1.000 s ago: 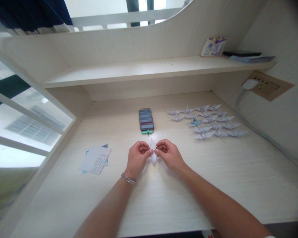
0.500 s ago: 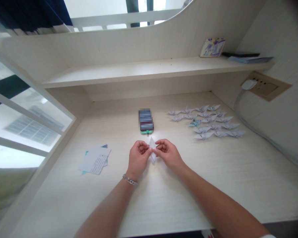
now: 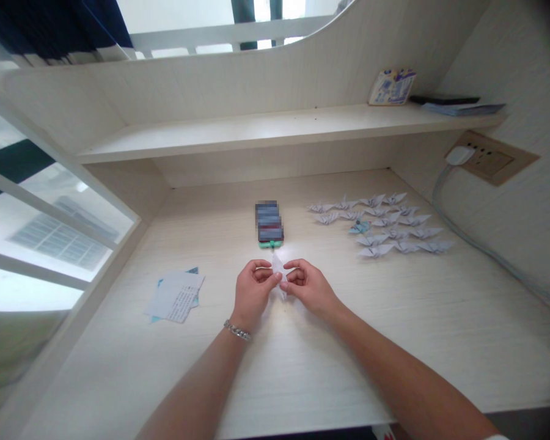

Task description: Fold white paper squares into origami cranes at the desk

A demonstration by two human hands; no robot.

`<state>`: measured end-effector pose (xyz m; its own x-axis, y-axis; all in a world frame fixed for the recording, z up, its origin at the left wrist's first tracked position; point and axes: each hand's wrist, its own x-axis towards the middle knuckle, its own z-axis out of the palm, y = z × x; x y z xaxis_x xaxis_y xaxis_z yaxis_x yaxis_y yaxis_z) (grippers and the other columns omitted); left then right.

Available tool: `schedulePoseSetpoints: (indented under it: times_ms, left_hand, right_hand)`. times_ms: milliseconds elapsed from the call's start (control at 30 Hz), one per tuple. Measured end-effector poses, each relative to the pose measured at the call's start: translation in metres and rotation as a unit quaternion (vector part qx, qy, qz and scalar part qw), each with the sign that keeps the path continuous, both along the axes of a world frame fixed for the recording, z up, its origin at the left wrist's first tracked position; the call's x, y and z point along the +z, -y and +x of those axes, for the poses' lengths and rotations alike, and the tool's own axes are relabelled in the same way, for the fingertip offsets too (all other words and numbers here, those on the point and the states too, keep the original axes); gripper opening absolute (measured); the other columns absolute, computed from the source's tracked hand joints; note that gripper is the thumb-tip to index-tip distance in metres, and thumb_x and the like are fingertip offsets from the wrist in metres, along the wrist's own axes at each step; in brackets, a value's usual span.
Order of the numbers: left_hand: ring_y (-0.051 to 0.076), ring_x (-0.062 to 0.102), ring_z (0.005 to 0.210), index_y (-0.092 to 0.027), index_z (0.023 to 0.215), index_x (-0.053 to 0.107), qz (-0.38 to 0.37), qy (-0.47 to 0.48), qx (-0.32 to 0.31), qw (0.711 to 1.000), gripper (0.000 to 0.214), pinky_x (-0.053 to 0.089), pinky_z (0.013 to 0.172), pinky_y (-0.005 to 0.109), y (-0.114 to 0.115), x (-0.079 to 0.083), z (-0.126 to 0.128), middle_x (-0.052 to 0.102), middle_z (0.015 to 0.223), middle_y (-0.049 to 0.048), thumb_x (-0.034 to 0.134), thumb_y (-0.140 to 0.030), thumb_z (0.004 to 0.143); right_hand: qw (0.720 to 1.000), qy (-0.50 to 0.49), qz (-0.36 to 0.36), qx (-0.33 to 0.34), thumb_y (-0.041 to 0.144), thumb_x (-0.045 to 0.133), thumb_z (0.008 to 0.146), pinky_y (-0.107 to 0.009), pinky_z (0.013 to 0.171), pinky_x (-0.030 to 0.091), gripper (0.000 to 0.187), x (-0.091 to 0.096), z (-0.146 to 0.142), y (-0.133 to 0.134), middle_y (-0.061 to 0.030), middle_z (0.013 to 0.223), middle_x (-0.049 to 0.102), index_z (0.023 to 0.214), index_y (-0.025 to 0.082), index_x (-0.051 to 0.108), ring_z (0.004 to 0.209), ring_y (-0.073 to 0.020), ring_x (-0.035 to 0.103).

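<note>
Between my hands is a small folded white paper [image 3: 277,264], narrow and pointed at its far and near ends. My left hand [image 3: 255,286] pinches it from the left, thumb lying on its middle. From the right, my right hand [image 3: 310,286] grips its edge with thumb and bent fingers. My fingers cover parts of the folds. Just beyond the paper lies a phone [image 3: 269,223] with a blurred screen and a green end. To the right, several folded paper cranes [image 3: 406,246] stand in rows, mostly white, with one blue crane [image 3: 359,227] among them.
Sheets of paper [image 3: 176,296], the top one with handwriting, lie on the desk [image 3: 211,379] at left. A white plug [image 3: 459,156] sits in the wall socket, its cable [image 3: 481,247] running down the right side. A shelf [image 3: 238,135] crosses above the back.
The folded paper's far tip has tilted slightly left and it looks a little wider. My left hand has shifted slightly left; the left thumb now lies further over the paper.
</note>
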<state>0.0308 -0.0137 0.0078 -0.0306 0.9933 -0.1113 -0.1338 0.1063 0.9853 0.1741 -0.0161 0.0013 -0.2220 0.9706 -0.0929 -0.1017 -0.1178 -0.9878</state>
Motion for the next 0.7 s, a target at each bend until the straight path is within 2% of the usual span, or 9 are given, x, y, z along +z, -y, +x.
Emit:
schedulePoseSetpoints:
  times_ms: [133,233,367,500,600,700]
  left_hand:
    - [0.013,0.062,0.061,-0.015,0.087,0.05,0.004,-0.008,0.015,1.0,0.04,0.048,0.06,0.024,0.001,0.004,-0.001,0.064,0.066,0.0011,0.074,-0.023,0.056]
    - [0.014,0.062,0.06,-0.014,0.09,0.052,-0.008,-0.021,0.003,1.0,0.04,0.049,0.059,0.024,0.003,0.006,0.0,0.066,0.066,0.0035,0.074,-0.024,0.058]
    - [0.014,0.062,0.062,-0.013,0.092,0.055,0.002,0.006,-0.026,1.0,0.036,0.05,0.062,0.026,0.003,0.008,0.002,0.067,0.071,0.0056,0.071,-0.025,0.062]
    - [0.013,0.061,0.06,-0.015,0.096,0.053,0.03,-0.031,-0.019,0.999,0.035,0.049,0.06,0.024,0.004,0.007,0.001,0.066,0.067,0.0028,0.068,-0.023,0.065]
    - [0.013,0.062,0.062,-0.016,0.097,0.053,0.052,-0.067,0.02,0.996,0.034,0.049,0.061,0.024,0.004,0.005,0.001,0.066,0.068,0.0027,0.066,-0.025,0.068]
    - [0.014,0.063,0.066,-0.016,0.095,0.054,0.064,-0.083,0.049,0.993,0.032,0.05,0.065,0.025,0.005,0.005,0.002,0.067,0.071,0.004,0.066,-0.027,0.068]
  right_hand:
    - [1.0,-0.011,-0.011,-0.001,0.038,0.066,0.067,-0.027,0.056,0.046,0.029,-0.001,-0.002,0.0,0.0009,0.064,0.058,0.084,0.017,0.055,0.057,-0.0132,0.056]
    - [1.0,0.001,0.006,-0.014,0.04,0.063,0.07,-0.026,0.055,0.045,0.023,-0.001,0.0,-0.002,0.0014,0.06,0.056,0.074,0.017,0.057,0.055,-0.0121,0.053]
    - [0.999,0.018,0.032,-0.031,0.035,0.06,0.073,-0.024,0.053,0.043,0.019,-0.001,0.003,-0.004,0.0012,0.059,0.056,0.072,0.017,0.057,0.054,-0.0116,0.052]
    - [0.997,0.045,0.042,-0.042,0.033,0.057,0.075,-0.025,0.053,0.044,0.017,0.0,0.002,-0.003,0.0001,0.063,0.057,0.074,0.017,0.058,0.056,-0.0126,0.053]
    - [0.98,0.114,0.109,-0.122,0.03,0.058,0.075,-0.027,0.062,0.047,0.014,0.006,0.001,0.001,-0.0033,0.077,0.062,0.081,0.018,0.062,0.069,-0.0155,0.057]
    - [0.963,0.16,0.168,-0.136,0.027,0.056,0.077,-0.028,0.066,0.047,0.015,0.012,0.001,0.004,-0.006,0.087,0.064,0.085,0.02,0.067,0.079,-0.0179,0.059]
